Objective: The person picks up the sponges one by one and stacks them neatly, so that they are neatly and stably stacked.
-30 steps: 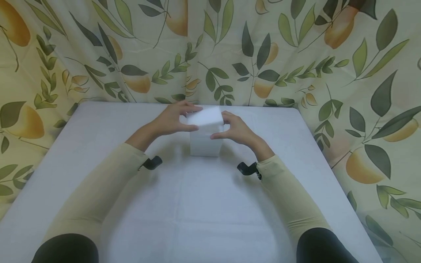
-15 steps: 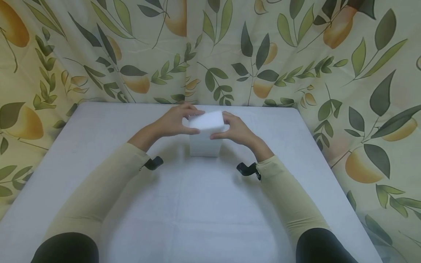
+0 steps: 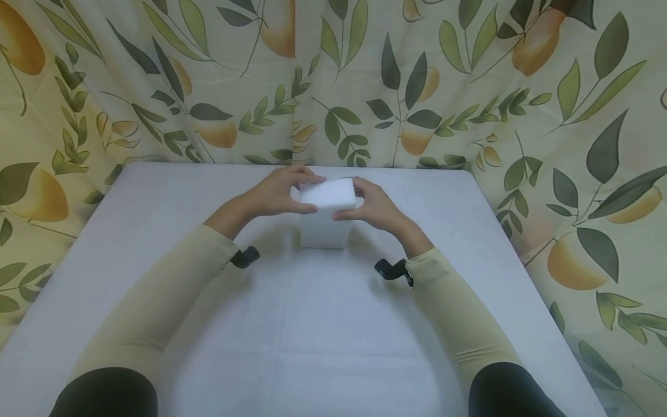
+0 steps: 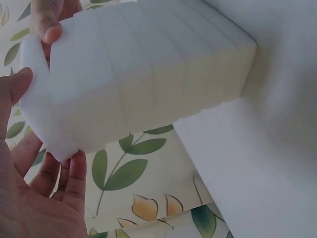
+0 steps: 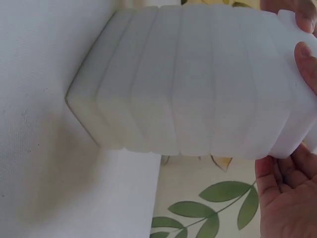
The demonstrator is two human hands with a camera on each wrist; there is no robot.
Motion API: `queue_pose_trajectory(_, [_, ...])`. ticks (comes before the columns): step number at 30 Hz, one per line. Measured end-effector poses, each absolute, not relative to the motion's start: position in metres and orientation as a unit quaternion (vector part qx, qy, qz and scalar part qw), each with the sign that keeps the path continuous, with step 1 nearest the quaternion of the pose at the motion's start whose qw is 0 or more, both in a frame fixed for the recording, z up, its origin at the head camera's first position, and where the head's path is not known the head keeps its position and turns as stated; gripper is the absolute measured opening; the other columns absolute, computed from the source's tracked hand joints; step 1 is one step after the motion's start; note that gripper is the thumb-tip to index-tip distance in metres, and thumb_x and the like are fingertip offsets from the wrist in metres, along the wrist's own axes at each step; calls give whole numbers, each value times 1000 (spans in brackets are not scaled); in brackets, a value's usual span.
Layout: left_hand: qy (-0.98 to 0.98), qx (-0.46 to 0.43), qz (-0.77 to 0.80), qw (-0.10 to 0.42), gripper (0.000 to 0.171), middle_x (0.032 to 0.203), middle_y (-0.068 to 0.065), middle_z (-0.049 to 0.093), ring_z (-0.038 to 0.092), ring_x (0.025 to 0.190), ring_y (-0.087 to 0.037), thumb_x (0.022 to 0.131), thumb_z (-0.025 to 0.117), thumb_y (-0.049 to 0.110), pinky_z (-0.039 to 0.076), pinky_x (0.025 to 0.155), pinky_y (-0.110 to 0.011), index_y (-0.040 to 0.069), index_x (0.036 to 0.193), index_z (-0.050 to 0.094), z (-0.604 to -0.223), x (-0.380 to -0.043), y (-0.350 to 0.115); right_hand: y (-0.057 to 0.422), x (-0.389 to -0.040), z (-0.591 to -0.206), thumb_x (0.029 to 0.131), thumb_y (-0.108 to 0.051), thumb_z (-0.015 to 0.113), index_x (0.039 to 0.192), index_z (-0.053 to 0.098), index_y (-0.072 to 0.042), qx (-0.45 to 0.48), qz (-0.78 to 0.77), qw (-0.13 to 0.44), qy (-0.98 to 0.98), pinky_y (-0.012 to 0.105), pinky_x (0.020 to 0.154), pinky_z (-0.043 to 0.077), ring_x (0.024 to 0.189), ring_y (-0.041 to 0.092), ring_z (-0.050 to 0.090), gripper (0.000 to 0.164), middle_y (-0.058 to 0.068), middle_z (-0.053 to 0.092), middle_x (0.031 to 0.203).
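A tall stack of white sponge blocks (image 3: 324, 229) stands on the table, its several layers showing as seams in both wrist views. My left hand (image 3: 273, 191) grips the top sponge (image 4: 37, 94), thumb in front and fingers behind. In the left wrist view that sponge sits slightly tilted, with a narrow gap at one end between it and the layer below. My right hand (image 3: 383, 205) holds the upper right side of the stack (image 5: 193, 84), thumb at the front. Its fingers (image 5: 267, 181) reach the edge of the upper layers in the right wrist view.
A white cloth covers the table (image 3: 312, 347). Behind and beside it hangs a curtain (image 3: 219, 75) printed with leaves and fruit. Black wrist cameras stick out from both sleeves, the left camera (image 3: 245, 257) and the right camera (image 3: 391, 268).
My left hand has come down a little and slightly right with the top sponge, which now sits lower on the stack. My right hand has stayed nearly still.
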State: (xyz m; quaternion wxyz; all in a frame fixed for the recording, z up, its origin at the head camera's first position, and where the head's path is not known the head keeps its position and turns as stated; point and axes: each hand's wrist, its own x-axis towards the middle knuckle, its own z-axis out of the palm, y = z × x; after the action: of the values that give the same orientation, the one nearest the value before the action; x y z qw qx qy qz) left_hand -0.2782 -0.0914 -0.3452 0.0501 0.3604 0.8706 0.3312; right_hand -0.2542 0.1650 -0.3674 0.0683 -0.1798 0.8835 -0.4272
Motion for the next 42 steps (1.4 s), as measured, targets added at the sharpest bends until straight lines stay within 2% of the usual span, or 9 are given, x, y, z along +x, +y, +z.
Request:
queue_pose_trajectory(5, [872,363,324,52,62,131,-7,56,52,112,-23,79,81,31,50,93,-48,14,135,61,-343,-279,-90,164,-254,-367,72,-33,88,139,49,-12,-174,-428,69,884,49,103,47,130,29,50,80,5,55,137])
queue_pose_trajectory(16, [873,377,307,48,61,128,-7,57,53,110,-23,80,80,30,50,93,-44,12,135,61,-341,-280,-88,165,-254,-367,72,-31,88,140,49,-12,-182,-426,65,884,48,101,48,127,29,52,80,5,55,138])
queue_pose_trajectory(25, [875,386,288,45,61,125,-6,58,54,104,-21,80,79,31,51,87,-37,12,135,61,-340,-281,-87,166,-255,-368,71,-31,89,140,49,-13,-179,-427,67,884,48,100,48,128,29,51,82,5,54,139])
queue_pose_trajectory(42, [887,362,280,69,64,127,-5,56,54,109,-21,80,79,34,51,91,-36,15,137,59,-341,-278,-84,170,-254,-366,71,-35,88,145,45,-18,-186,-422,82,883,52,103,46,133,35,46,87,5,42,150])
